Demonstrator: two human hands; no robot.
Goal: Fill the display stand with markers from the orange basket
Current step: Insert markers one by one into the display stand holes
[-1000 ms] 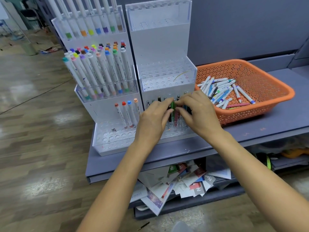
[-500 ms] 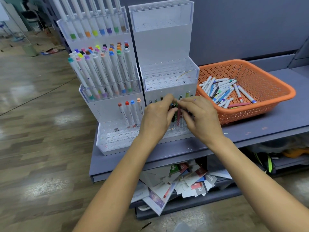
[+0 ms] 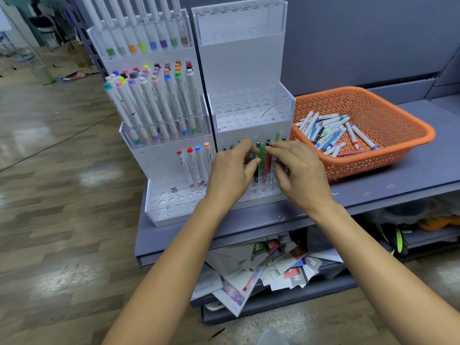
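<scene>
Center frame: left hand (image 3: 231, 170) pinches green marker (image 3: 261, 155) in display stand (image 3: 249, 70) bottom tier; right hand (image 3: 298, 175) pinches red marker (image 3: 267, 161) beside it. Likely light, stiff, slick; grip mid-barrel. More lie in orange basket (image 3: 388, 108), right.

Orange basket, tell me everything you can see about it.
The orange basket is a shallow rectangular tray, seemingly plastic, with sloped walls full of small holes and a smooth rim. It sits flat on the grey shelf, its left corner close beside the display stand. A loose pile of markers, mostly white-bodied, lies in its left half. Neither the left hand nor the right hand touches it; both hold pens in the stand.
</scene>
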